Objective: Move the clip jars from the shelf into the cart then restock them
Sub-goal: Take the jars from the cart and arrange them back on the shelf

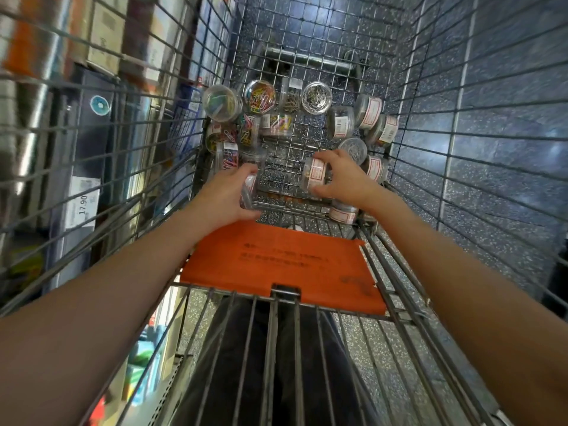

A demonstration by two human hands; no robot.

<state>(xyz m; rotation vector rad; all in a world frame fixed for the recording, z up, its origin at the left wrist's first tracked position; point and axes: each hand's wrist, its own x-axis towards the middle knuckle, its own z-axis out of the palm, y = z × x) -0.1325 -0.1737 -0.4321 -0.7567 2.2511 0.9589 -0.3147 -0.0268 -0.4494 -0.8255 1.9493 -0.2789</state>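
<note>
Both my arms reach down into a wire shopping cart. Several clear round clip jars lie on its floor: jars of coloured clips at the left, jars of silver clips with white and red labels at the right. My left hand grips a clear jar held on its side. My right hand grips a labelled clear jar from above. Another labelled jar lies just under my right wrist.
An orange child-seat flap lies flat at the cart's near end. Store shelves with boxes and a price tag reading 17.90 stand at the left. Speckled dark floor shows through the cart's wire sides at the right.
</note>
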